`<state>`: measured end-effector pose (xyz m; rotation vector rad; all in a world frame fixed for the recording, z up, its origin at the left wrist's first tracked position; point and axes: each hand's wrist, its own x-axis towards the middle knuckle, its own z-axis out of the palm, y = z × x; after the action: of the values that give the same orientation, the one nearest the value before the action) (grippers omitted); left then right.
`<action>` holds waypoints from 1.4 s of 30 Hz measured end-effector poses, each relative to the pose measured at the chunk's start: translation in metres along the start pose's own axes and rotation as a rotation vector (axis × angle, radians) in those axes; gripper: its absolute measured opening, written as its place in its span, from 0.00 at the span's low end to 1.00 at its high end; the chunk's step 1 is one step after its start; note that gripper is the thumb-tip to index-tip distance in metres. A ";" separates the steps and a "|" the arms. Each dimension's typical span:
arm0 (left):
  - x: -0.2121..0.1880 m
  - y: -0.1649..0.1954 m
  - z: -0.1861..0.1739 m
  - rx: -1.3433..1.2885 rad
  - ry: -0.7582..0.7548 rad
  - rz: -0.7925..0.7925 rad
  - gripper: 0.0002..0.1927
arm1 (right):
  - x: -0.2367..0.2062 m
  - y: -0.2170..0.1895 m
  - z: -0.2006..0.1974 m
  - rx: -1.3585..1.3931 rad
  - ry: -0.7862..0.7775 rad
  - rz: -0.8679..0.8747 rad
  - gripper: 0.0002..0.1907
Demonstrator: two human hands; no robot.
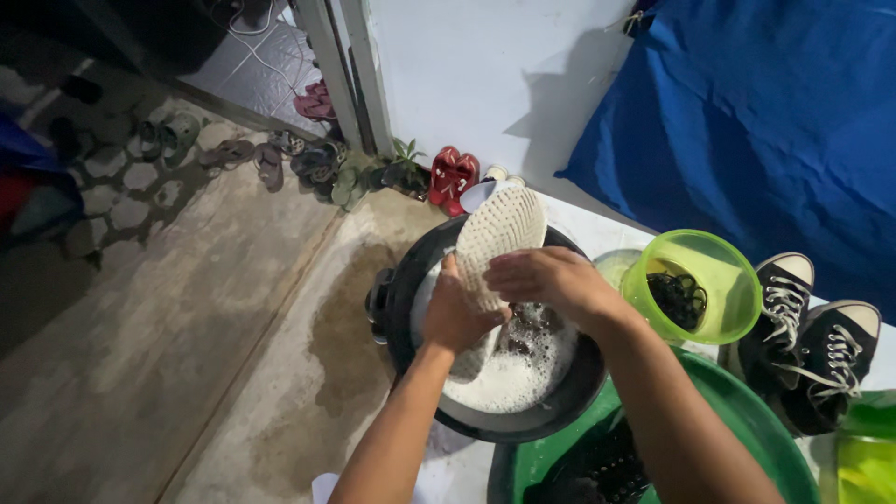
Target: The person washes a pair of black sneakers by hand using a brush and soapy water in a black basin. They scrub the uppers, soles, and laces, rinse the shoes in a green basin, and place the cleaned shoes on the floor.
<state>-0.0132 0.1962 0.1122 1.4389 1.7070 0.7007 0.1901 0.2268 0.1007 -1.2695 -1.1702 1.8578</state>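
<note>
My left hand (455, 315) grips a white shoe (498, 230) by its middle, sole turned up toward me, its lower end dipping into foam. My right hand (546, 280) lies across the shoe's side with fingers curled on it. Both hands hold the shoe above a black basin (397, 301) filled with soapy, foamy water (513, 378). The shoe's toe points away from me, over the basin's far rim.
A lime-green bucket (723, 322) with dark laces inside stands to the right, beside a pair of black sneakers (812, 341). A green tub (756, 420) sits near me. Red sandals (452, 175), other footwear and a blue tarp (756, 121) line the wall; the concrete floor is wet.
</note>
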 end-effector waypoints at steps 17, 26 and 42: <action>0.016 -0.060 0.012 0.105 0.154 0.102 0.68 | 0.007 0.092 0.003 0.845 0.486 0.347 0.20; 0.019 -0.072 0.033 0.000 0.235 0.336 0.52 | 0.008 0.059 -0.003 0.322 0.013 0.081 0.22; 0.004 -0.051 0.012 0.024 0.262 0.273 0.64 | 0.005 0.080 0.011 0.745 0.145 0.061 0.19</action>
<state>-0.0310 0.1892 0.0633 1.6759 1.7326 1.0590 0.1786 0.1930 0.0285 -0.9792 -0.2941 1.9304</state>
